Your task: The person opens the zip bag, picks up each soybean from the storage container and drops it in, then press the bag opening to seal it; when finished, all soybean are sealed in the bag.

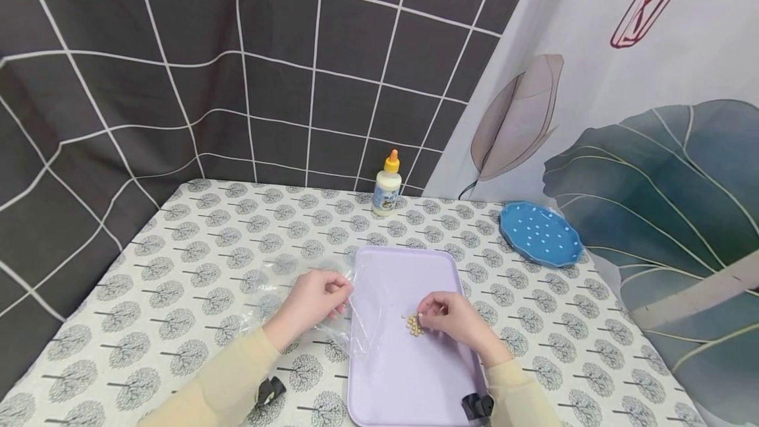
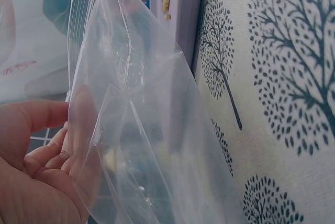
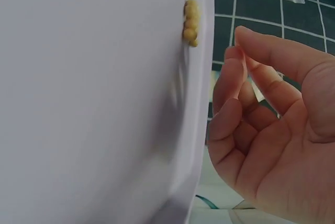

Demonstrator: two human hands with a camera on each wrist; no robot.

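My left hand [image 1: 317,298] pinches the edge of a clear plastic zip bag [image 2: 152,145], which hangs beside and partly over the left rim of a lilac tray [image 1: 406,387]. The bag looks empty and creased. A small cluster of yellowish soybeans [image 1: 413,327] lies on the tray's middle. Right over these beans is my right hand [image 1: 453,318], fingers curled and the tips of thumb and index finger [image 3: 251,38] close together. I cannot tell whether a bean sits between those fingertips. In the right wrist view the soybeans [image 3: 191,22] appear beyond the hand, apart from it.
A glue bottle [image 1: 387,188] with an orange tip stands behind the tray. To the back right lies a blue scalloped dish [image 1: 541,234] with white dots. The tree-patterned cloth [image 1: 196,262] covers the table, and a dark checked curtain [image 1: 279,84] hangs behind it.
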